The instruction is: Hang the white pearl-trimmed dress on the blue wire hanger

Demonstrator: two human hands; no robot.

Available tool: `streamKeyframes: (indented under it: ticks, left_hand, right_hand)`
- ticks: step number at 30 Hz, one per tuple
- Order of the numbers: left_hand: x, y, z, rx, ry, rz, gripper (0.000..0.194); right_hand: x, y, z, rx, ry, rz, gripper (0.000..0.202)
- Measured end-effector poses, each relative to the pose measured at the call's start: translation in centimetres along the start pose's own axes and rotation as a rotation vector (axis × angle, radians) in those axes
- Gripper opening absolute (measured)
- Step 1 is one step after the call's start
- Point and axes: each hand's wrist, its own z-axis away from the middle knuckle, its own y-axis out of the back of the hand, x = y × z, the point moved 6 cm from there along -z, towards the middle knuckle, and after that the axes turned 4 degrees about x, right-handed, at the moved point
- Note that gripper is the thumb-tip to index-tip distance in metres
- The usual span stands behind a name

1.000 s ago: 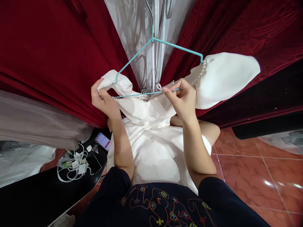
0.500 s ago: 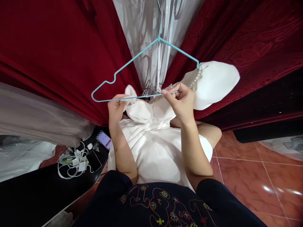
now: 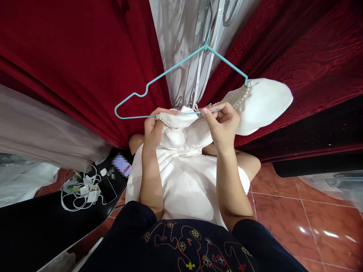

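A light blue hanger (image 3: 176, 67) hangs in front of me, its right end inside the pearl-edged strap of a white dress (image 3: 187, 189). The dress lies over my lap, and its puffy right sleeve (image 3: 266, 104) spreads beyond the hanger. My right hand (image 3: 225, 122) pinches the hanger's bottom bar, thumb on top. My left hand (image 3: 154, 126) is closed on the other sleeve, whose pearl trim (image 3: 167, 122) shows beside the thumb; this sleeve lies at the bottom bar. The hanger's left end sticks out bare past my left hand.
On the left, a black bench (image 3: 34, 223) bears tangled white cables (image 3: 82, 190), a dark phone (image 3: 107, 190) and a lit phone (image 3: 121, 165). Red curtains (image 3: 85, 56) flank clear garment covers. Red tiles (image 3: 278, 200) show at the right.
My left hand has moved right and a bit up along the bar, bringing the pearl-trimmed sleeve toward the middle. The hanger appears farther right in view, with my right hand still on it.
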Motion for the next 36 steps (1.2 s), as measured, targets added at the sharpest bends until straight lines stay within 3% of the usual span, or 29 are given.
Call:
streamKeyframes:
  ticks: [3, 5, 7, 9, 12, 15, 21, 25, 29, 32, 34, 36]
  left_hand:
    - [-0.3, 0.6, -0.2, 0.036, 0.0, -0.021, 0.032]
    - [-0.4, 1.0, -0.4, 0.05, 0.002, -0.02, 0.038]
    - [-0.4, 1.3, -0.6, 0.063, 0.015, -0.013, 0.041]
    - [-0.2, 1.4, -0.7, 0.06, 0.027, -0.004, 0.039]
    - [0.4, 1.3, -0.7, 0.041, 0.044, 0.005, 0.034]
    - [0.7, 1.3, -0.8, 0.047, 0.061, -0.006, 0.035]
    - [0.0, 1.3, -0.6, 0.021, 0.055, 0.027, 0.035]
    - [-0.2, 1.9, -0.6, 0.039, 0.044, -0.006, 0.035]
    - [-0.8, 2.2, -0.7, 0.078, 0.071, -0.023, 0.038]
    - [-1.1, 1.7, -0.8, 0.101, 0.069, -0.005, 0.037]
    - [-1.3, 1.2, -0.8, 0.105, 0.079, -0.006, 0.038]
    - [-1.5, 0.8, -0.8, 0.114, 0.091, 0.002, 0.039]
  right_hand:
    - [-0.5, 0.5, 0.6, 0.093, 0.06, 0.045, 0.034]
    - [-1.0, 1.8, 0.6, 0.258, 0.131, 0.076, 0.03]
    - [-1.4, 3.4, 0.3, 0.418, 0.209, 0.112, 0.032]
    - [-1.4, 4.7, -0.5, 0.475, 0.241, 0.159, 0.042]
    - [-1.0, 5.5, -2.1, 0.396, 0.191, 0.242, 0.049]
    - [-1.1, 5.8, -3.3, 0.314, 0.155, 0.267, 0.029]
    - [-2.3, 7.9, -6.1, 0.418, 0.334, 0.241, 0.009]
    - [-1.8, 11.1, -7.3, 0.51, 0.447, 0.221, 0.009]
    - [0.2, 14.0, -6.1, 0.662, 0.441, 0.177, 0.013]
    - [2.2, 14.4, -3.5, 0.762, 0.345, 0.129, 0.014]
    - [3.2, 13.4, -1.7, 0.715, 0.252, 0.119, 0.013]
    - [3.2, 11.3, -0.4, 0.518, 0.175, 0.137, 0.013]
